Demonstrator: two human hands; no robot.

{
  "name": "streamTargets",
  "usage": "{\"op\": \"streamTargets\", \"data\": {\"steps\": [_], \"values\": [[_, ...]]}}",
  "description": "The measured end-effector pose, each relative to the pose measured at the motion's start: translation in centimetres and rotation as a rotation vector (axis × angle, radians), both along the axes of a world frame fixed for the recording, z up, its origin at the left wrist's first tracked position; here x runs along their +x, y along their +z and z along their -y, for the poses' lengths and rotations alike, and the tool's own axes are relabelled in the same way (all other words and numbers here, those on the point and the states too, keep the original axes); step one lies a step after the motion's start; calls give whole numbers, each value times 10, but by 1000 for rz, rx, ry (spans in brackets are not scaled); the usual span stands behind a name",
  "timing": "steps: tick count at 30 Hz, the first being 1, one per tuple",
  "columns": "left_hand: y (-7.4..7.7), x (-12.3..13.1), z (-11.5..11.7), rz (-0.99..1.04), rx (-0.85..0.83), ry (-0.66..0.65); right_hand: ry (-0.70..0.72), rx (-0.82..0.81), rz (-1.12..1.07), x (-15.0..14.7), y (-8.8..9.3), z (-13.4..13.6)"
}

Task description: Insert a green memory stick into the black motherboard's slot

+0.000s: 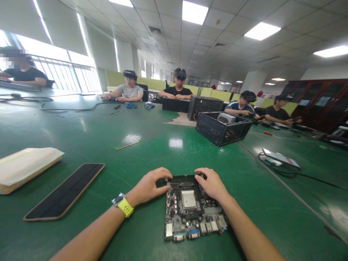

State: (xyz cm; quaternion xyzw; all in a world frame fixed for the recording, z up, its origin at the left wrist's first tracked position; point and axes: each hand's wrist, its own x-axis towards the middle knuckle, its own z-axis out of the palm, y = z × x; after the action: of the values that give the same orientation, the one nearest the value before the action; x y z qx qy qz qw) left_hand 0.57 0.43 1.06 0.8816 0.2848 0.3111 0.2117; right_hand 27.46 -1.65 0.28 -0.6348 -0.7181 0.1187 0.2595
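Note:
A computer motherboard (pixel 187 214) with a silver processor in its middle lies flat on the green table (pixel 108 137) right in front of me. My left hand (pixel 149 186), with a yellow-strapped watch on its wrist, curls its fingers over the board's far left corner. My right hand (pixel 212 184) grips the far right corner, fingers bent over the edge. Both hands touch the board.
A flat black panel (pixel 65 194) and a padded beige envelope (pixel 24 166) lie to my left. An open black computer case (pixel 223 127) stands farther back, with a cabled device (pixel 280 158) to the right. Several other people sit along the table's far side.

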Motion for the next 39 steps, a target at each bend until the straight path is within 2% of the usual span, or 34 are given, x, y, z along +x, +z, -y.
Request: {"op": "streamTargets", "data": {"steps": [5, 7, 12, 15, 27, 34, 36, 39], "values": [[0, 0, 0, -4, 0, -6, 9, 103, 18, -16, 17, 14], [0, 0, 0, -2, 4, -4, 106, 126, 22, -30, 27, 26], [-1, -1, 1, -6, 5, 4, 482, 59, 109, -59, 45, 62], [-3, -1, 0, 0, 5, 1, 559, 33, 162, -70, 44, 75], [-4, -1, -1, -2, 14, 42, 568, 86, 257, -93, 19, 83], [-6, -4, -5, 94, 87, 187, 645, -9, 291, -86, 30, 77], [-7, -6, -7, 115, 110, 218, 607, -36, 276, -80, 33, 71], [-9, -7, -8, 124, 126, 224, 423, -65, 286, -64, 35, 56]]}}
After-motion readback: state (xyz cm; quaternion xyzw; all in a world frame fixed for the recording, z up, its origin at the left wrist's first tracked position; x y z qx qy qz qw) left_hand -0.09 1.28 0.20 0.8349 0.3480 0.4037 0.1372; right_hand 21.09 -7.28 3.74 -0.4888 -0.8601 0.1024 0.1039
